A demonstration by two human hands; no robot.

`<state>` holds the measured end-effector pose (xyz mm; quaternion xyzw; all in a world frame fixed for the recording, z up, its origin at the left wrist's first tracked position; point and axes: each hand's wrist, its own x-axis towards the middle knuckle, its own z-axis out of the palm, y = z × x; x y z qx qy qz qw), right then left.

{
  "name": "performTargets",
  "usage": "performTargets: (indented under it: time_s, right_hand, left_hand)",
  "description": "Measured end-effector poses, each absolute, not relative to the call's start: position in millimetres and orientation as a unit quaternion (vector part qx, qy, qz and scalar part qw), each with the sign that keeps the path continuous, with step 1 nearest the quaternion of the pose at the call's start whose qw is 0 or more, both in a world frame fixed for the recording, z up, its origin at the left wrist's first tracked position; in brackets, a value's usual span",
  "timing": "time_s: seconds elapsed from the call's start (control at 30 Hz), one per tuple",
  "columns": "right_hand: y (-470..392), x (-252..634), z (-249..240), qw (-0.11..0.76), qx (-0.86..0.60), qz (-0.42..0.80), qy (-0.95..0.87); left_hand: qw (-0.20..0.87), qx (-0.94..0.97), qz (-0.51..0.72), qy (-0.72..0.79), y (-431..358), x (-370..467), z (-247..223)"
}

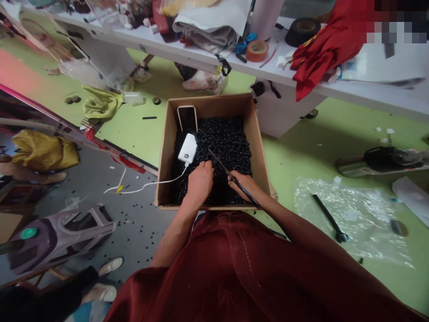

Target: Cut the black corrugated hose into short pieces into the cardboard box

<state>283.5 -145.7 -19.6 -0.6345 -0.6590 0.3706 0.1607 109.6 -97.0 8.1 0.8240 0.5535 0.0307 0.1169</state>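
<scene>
A cardboard box (161, 179) in front of me holds a thick layer of small shiny black pieces (224, 136). My left hand (200, 181) is closed low over the pieces, fingertips pressed together; whatever they pinch is hidden. My right hand (243, 185) is closed around a long, thin, dark pointed tool (236, 179). Its tip points up and left, just beyond my left fingertips, and its other end lies back over my wrist. Inside the box, a phone (188, 119) leans in the far left corner. Before it lies a white device (187, 149) with a white cable plugged in.
Behind the box runs a cluttered white table (241, 65) with orange tape (257, 51) and a red cloth (323, 49). To the right are a clear plastic bag (365, 214), a black stick (326, 212) and a flask (365, 163). The white cable (152, 183) crosses the box's left rim.
</scene>
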Motion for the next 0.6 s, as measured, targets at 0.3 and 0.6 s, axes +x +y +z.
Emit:
performTargets:
  time_s: [0.3,0.6]
  right_hand:
    - [-144.1,283.8,-20.9,0.148,-0.626,0.355,-0.679]
    - [-140.8,283.8,-26.0,0.183,-0.658,0.349,-0.641]
  left_hand:
    - [0.128,0.816,-0.008,0.564,-94.5,109.2,13.0]
    - [0.191,0.794,0.032,0.577,-89.8,106.9,13.6]
